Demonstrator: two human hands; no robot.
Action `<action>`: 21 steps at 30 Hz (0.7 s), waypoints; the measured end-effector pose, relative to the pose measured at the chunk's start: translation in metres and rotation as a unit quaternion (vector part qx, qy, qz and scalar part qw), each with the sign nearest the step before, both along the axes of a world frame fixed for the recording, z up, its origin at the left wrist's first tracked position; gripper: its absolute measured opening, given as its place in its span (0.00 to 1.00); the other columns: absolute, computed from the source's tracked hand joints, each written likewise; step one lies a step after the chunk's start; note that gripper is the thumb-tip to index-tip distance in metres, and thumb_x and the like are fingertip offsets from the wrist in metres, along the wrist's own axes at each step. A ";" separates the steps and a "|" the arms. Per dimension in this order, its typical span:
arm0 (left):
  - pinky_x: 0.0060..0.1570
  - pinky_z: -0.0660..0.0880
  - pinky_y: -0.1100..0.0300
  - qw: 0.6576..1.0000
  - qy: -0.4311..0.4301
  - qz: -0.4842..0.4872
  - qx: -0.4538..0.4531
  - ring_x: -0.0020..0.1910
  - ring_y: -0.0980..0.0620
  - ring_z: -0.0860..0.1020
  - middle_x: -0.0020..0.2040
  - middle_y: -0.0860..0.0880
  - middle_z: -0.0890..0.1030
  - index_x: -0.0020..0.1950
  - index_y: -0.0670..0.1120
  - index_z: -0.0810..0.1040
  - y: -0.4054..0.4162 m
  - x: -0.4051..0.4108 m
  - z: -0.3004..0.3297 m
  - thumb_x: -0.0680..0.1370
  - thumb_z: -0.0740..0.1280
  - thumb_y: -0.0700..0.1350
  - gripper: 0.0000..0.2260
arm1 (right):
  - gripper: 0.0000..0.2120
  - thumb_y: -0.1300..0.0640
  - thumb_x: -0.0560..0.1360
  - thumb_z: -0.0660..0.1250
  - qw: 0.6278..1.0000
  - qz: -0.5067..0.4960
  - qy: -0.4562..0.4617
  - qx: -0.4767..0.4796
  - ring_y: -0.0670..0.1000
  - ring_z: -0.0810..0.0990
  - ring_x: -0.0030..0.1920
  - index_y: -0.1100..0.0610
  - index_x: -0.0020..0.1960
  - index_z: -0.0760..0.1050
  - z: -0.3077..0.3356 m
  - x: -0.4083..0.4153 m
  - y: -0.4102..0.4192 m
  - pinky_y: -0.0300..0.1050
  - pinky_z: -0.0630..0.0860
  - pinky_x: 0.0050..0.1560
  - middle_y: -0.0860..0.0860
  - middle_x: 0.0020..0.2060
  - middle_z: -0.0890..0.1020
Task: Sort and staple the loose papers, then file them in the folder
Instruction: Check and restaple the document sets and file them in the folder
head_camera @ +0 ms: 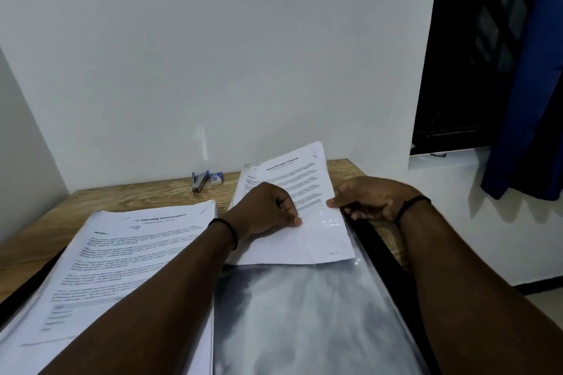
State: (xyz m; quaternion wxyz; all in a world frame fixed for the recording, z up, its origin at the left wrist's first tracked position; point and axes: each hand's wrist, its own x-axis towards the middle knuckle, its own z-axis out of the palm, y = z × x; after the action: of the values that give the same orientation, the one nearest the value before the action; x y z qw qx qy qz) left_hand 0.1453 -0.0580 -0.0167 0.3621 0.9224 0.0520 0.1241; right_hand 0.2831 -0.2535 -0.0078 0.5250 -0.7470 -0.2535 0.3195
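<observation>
Covering the stapled sheet (292, 201), both hands hide its text.

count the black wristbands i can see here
2: one wristband on the left wrist, over the paper stack; the other wristband on the right wrist, near the table's right edge.

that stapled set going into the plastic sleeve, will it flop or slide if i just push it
The stapled set looks thin, so it would probably bend if pushed from one edge. The sleeve looks glossy, so it should slide easily. Both hands, left and right, steady it.
</observation>
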 end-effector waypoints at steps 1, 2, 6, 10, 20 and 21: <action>0.33 0.68 0.68 1.000 0.002 -0.003 0.003 0.27 0.64 0.71 0.26 0.59 0.77 0.28 0.51 0.77 0.000 0.000 0.000 0.68 0.80 0.41 0.15 | 0.06 0.59 0.75 0.73 1.000 -0.015 -0.001 -0.010 0.45 0.69 0.27 0.59 0.40 0.78 0.000 0.000 0.002 0.34 0.67 0.23 0.51 0.29 0.75; 0.33 0.68 0.68 1.000 0.006 -0.006 0.007 0.27 0.65 0.71 0.26 0.59 0.77 0.29 0.51 0.78 -0.001 0.000 0.001 0.69 0.80 0.41 0.14 | 0.07 0.55 0.74 0.74 0.999 -0.033 -0.023 -0.022 0.45 0.69 0.26 0.58 0.42 0.80 -0.003 0.001 0.006 0.35 0.66 0.22 0.52 0.29 0.75; 0.31 0.68 0.70 1.000 0.017 -0.012 0.011 0.26 0.66 0.72 0.25 0.60 0.77 0.33 0.49 0.80 -0.006 -0.003 0.005 0.70 0.79 0.41 0.10 | 0.11 0.56 0.72 0.76 0.984 -0.116 -0.136 0.016 0.50 0.77 0.30 0.65 0.41 0.81 -0.018 0.002 0.035 0.39 0.72 0.31 0.58 0.37 0.84; 0.26 0.66 0.73 1.000 0.012 -0.008 -0.019 0.22 0.66 0.70 0.23 0.60 0.76 0.34 0.47 0.79 -0.009 -0.007 0.011 0.71 0.78 0.39 0.10 | 0.09 0.62 0.74 0.74 0.989 -0.101 -0.100 0.041 0.45 0.72 0.22 0.61 0.37 0.77 -0.012 0.004 0.026 0.35 0.67 0.23 0.55 0.30 0.80; 0.34 0.70 0.69 1.000 0.005 0.008 0.002 0.28 0.65 0.73 0.27 0.59 0.78 0.30 0.50 0.79 -0.011 -0.006 0.013 0.69 0.80 0.41 0.12 | 0.09 0.58 0.74 0.75 0.991 -0.062 -0.119 0.028 0.51 0.73 0.26 0.64 0.48 0.83 -0.015 0.003 0.020 0.39 0.68 0.24 0.57 0.32 0.80; 0.34 0.69 0.70 1.000 0.009 0.005 0.008 0.28 0.66 0.72 0.27 0.59 0.78 0.30 0.50 0.79 -0.011 -0.005 0.013 0.69 0.80 0.41 0.12 | 0.12 0.59 0.73 0.75 0.990 -0.077 -0.109 0.052 0.56 0.79 0.32 0.68 0.50 0.82 -0.016 0.003 0.024 0.44 0.76 0.30 0.58 0.38 0.84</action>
State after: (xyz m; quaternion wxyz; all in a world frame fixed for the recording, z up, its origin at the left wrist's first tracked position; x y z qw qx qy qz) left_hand 0.1398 -0.0693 -0.0041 0.3534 0.9262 0.0590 0.1177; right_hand 0.2857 -0.2299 -0.0240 0.5557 -0.7662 -0.2671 0.1812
